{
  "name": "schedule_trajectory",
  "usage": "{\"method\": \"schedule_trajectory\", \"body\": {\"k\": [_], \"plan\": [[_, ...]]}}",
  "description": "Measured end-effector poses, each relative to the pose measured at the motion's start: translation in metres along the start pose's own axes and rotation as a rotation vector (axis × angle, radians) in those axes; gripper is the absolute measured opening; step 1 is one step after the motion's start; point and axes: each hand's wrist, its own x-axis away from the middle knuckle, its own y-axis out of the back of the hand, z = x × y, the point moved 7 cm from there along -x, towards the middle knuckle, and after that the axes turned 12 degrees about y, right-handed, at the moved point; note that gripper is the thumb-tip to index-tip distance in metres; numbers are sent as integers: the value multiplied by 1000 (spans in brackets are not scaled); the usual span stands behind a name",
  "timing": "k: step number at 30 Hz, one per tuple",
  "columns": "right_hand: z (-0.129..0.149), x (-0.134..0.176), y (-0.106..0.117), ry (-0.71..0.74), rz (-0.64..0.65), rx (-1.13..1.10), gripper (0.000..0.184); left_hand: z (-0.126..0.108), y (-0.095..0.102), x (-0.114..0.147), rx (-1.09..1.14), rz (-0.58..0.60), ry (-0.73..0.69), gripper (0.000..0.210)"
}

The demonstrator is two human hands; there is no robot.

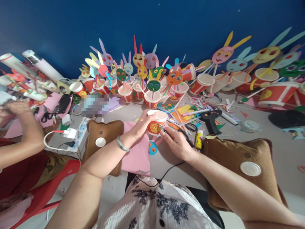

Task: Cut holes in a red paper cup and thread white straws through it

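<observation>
My left hand (143, 124) grips a red and white paper cup (157, 123) by its rim, with the thumb at the edge. The cup bears a gold round print and faces me. My right hand (176, 143) is closed on a thin pointed tool (162, 128) whose tip meets the cup's right side; most of the tool is hidden in the fingers. Below the cup lies a blue paper face (152, 148) with pink ears. Pink paper (137, 152) lies under my left forearm. Just right of my right hand are a yellow glue stick (198, 139) and black scissor handles (191, 127).
Paper cups with rabbit faces (152, 95) line the wall. A black glue gun (211, 120), clear tape (249, 126) and paper scraps (184, 111) lie to the right. Brown cushions (238, 159) flank me. At left are a power strip (81, 133) and a co-worker's arm (22, 136).
</observation>
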Motion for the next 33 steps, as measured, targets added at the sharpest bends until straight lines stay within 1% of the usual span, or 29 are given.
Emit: {"method": "schedule_trajectory", "body": {"k": [2, 5, 8, 16, 27, 33], "plan": [[0, 0, 3, 10, -40, 12, 37, -1, -1, 2, -14, 2, 7, 27], [1, 0, 5, 12, -70, 4, 36, -8, -1, 4, -74, -12, -46, 25], [3, -1, 5, 22, -73, -1, 36, -11, -3, 7, -115, -4, -51, 27], [2, -2, 5, 33, -69, 39, 35, -7, -3, 6, -136, -13, 9, 34], [-2, 0, 4, 10, -55, 99, 29, -11, -4, 6, -148, -37, -25, 32], [-2, 0, 5, -9, -61, 99, 30, -13, -5, 8, -184, -36, -44, 32]]}}
